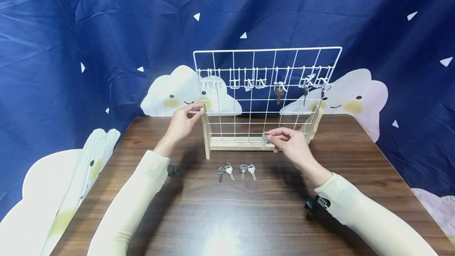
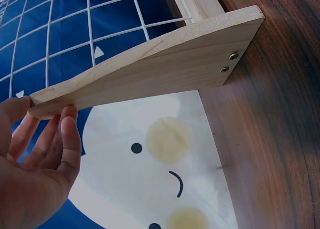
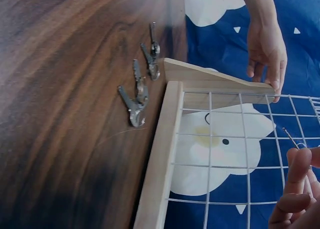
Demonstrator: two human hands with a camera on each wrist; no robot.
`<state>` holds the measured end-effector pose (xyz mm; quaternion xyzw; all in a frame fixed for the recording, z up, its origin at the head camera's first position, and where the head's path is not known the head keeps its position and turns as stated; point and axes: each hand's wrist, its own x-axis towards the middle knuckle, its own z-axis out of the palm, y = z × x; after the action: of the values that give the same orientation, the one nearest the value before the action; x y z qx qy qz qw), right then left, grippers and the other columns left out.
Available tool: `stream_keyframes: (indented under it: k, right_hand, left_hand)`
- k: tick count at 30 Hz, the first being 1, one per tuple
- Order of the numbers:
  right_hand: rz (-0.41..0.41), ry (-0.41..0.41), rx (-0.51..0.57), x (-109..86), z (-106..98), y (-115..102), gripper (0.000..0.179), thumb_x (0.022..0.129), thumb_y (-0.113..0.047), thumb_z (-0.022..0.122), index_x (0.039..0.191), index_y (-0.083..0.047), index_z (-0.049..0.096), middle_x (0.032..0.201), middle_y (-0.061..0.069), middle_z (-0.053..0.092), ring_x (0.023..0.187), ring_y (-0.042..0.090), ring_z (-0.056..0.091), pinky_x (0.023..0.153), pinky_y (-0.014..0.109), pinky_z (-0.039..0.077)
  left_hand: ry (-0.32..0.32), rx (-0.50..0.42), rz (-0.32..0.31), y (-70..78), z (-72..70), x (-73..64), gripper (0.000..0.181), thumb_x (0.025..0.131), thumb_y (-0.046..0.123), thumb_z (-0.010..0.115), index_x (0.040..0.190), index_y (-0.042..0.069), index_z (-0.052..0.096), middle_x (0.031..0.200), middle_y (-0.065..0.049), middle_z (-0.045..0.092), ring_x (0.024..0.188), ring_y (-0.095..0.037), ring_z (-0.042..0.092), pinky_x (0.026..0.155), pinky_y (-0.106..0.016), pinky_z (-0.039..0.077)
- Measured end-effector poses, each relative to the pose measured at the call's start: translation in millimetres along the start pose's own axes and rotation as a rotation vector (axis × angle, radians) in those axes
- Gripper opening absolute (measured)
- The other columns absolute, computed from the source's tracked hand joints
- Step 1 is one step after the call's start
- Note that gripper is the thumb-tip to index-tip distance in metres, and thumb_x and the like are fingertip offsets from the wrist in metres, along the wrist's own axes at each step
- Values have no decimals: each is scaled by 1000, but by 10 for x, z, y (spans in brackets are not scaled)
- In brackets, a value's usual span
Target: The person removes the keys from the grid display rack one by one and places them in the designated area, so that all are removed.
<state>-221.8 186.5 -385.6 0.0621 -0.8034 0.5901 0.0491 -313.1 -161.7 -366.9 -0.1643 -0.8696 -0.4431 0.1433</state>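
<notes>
Two bare hands work at a white wire grid rack (image 1: 268, 49) on a wooden table (image 1: 213, 224), seen from the head camera, with the clock centred on that view. At 9 o'clock, the left hand (image 1: 181, 123) pinches the upper tip of the rack's wooden side support (image 2: 160, 69) between thumb and fingers. Near 4 o'clock, the right hand (image 1: 293, 145) pinches a key (image 1: 264, 139) between thumb and fingertips, upright in front of the grid's lower part. More keys hang from hooks between 2 and 3 o'clock, one of them a dark key (image 1: 279, 95); bare hooks (image 1: 234, 83) run from 11 towards 2. Around 6 o'clock, two small key clusters (image 1: 229, 168) lie on the tabletop.

The step in hand looks like bringing the key to the rack. The next move seems to call for raising it towards 12 o'clock and threading its ring over a bare hook, with the frame steadied.
</notes>
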Motion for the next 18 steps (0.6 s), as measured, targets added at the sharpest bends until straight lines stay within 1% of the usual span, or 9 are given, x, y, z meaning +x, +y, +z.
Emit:
stream_keyframes:
  k: [3, 5, 6, 9, 12, 14, 18]
  right_hand:
    - [15, -12, 2, -4, 9, 38, 33, 90, -21, 75, 110, 5, 69, 78, -14, 75, 52, 8, 61, 52, 19, 46]
    - [21, -21, 5, -6, 17, 70, 33, 90, -20, 74, 111, 5, 69, 79, -9, 76, 52, 8, 61, 52, 19, 46]
    - [21, -25, 5, -9, 22, 85, 32, 90, -19, 74, 111, 5, 69, 80, -6, 76, 52, 8, 61, 52, 19, 47]
    - [20, -38, 8, -15, 33, 138, 31, 90, -17, 73, 112, 5, 69, 89, 9, 78, 54, 9, 63, 53, 20, 51]
    - [25, -46, -8, -20, 38, 196, 30, 91, -17, 73, 112, 4, 69, 97, 18, 77, 56, 10, 65, 54, 23, 54]
    - [31, -55, -19, -21, 40, 237, 30, 90, -17, 73, 112, 4, 69, 99, 21, 76, 56, 11, 66, 56, 25, 55]
    - [40, -78, -29, -8, 49, 321, 30, 89, -15, 73, 111, 6, 68, 98, 24, 76, 55, 12, 65, 56, 23, 54]
  left_hand:
    - [2, 5, 4, -3, 0, 3, 32, 97, 27, 67, 125, 13, 69, 119, -13, 73, 103, -31, 72, 95, -42, 58]
    - [4, 8, 8, 1, 0, 1, 32, 97, 27, 67, 125, 13, 69, 119, -13, 73, 103, -32, 72, 95, -42, 58]
    - [5, 11, 11, 2, 0, 1, 32, 97, 27, 67, 125, 12, 69, 119, -13, 73, 103, -32, 73, 95, -42, 58]
    - [6, 13, 11, 7, 0, -1, 32, 96, 27, 67, 125, 13, 69, 119, -13, 73, 102, -32, 73, 94, -43, 59]
    - [3, 13, 6, 3, 0, 0, 32, 97, 27, 67, 125, 12, 69, 120, -13, 73, 102, -32, 73, 93, -43, 59]
    - [2, 12, 4, 0, 0, 2, 32, 97, 27, 67, 125, 12, 69, 120, -13, 73, 102, -32, 73, 93, -42, 59]
    - [2, 16, 0, 0, -3, 3, 32, 97, 28, 67, 125, 13, 69, 119, -13, 73, 101, -32, 73, 93, -42, 59]
